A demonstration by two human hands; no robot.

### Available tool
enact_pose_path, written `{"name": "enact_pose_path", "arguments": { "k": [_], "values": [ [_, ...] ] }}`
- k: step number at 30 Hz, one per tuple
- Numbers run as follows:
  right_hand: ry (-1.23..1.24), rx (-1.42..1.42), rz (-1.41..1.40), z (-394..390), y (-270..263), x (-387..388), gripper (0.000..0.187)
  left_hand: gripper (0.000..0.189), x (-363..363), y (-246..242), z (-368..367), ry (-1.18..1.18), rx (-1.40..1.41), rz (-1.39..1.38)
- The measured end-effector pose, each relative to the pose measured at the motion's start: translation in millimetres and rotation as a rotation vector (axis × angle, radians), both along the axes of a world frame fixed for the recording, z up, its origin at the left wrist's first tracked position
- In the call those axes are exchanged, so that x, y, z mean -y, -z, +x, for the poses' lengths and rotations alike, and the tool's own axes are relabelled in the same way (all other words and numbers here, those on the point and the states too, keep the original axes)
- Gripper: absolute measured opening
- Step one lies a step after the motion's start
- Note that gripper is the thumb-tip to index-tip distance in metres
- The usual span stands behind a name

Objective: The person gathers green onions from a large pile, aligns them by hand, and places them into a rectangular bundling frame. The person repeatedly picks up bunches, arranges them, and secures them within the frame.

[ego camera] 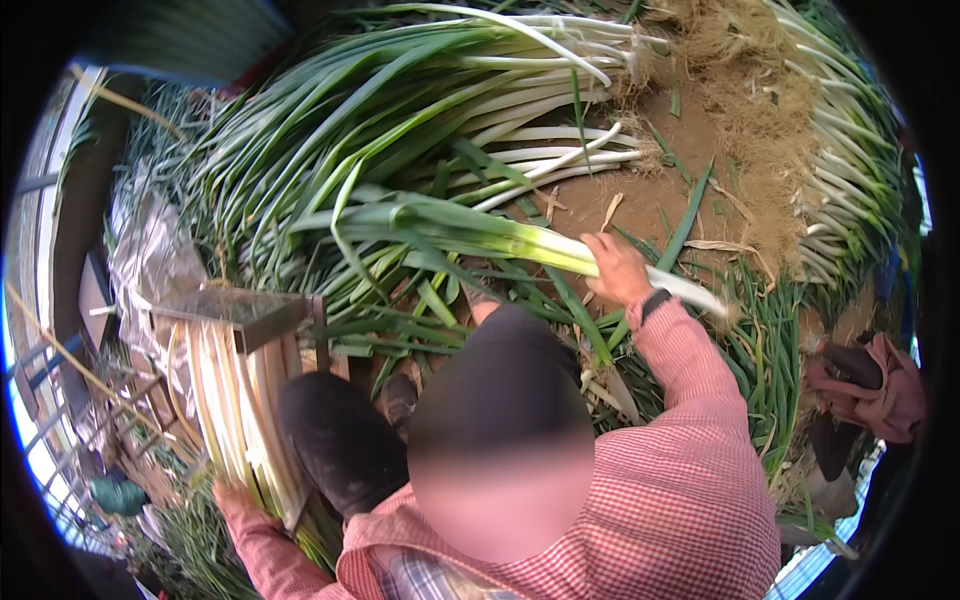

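My right hand [616, 271] is closed around the white shanks of a few large green onions [555, 247], their green leaves pointing left and their roots to the right. Down on the left, my left hand [238, 496] rests against a bundle of trimmed green onions [244, 420]; its fingers are partly hidden, and whether they grip is unclear. That bundle lies against a metal frame with a flat plate [232, 311] at its top end. Beyond my right hand, a large heap of green onions [420, 97] lies on the soil.
Another row of green onions [844, 187] curves along the right side, beside matted roots [750, 112]. Loose leaves [765, 360] litter the soil near my legs. A crumpled plastic sheet [154, 255] lies behind the frame. Another person in a reddish garment [885, 390] is at the far right.
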State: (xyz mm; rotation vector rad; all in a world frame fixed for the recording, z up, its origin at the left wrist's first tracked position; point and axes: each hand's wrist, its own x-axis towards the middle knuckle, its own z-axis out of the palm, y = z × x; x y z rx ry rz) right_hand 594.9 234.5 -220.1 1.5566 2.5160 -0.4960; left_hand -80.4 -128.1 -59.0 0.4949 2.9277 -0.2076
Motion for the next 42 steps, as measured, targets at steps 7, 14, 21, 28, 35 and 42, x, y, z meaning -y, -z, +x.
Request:
{"name": "enact_pose_path", "arguments": {
  "k": [7,14,21,28,35,42],
  "values": [
    [-0.010,0.155,0.170,34.4,-146.4,7.0,0.069,0.035,-65.2,-50.9,61.5,0.487,-0.059,0.797],
    [-0.123,0.341,0.357,-3.3,-344.1,3.9,0.063,0.063,-239.6,-100.1,257.3,1.379,0.136,1.101],
    [-0.214,0.288,0.636,-51.1,-471.9,78.3,0.070,0.108,-286.7,-131.8,415.6,1.588,0.044,1.147],
    [-0.349,-0.035,0.852,-104.5,-505.2,131.2,0.070,0.085,-283.7,-208.0,302.4,1.411,-0.816,1.476],
    [-0.848,-0.747,0.907,-271.1,-490.8,127.3,0.064,0.094,-83.1,-355.7,141.0,1.238,-1.187,0.257],
    [-1.309,-1.083,0.700,-496.8,-422.0,180.3,0.065,0.037,112.5,-306.0,50.5,0.818,-1.291,-0.011]
  ]
}}
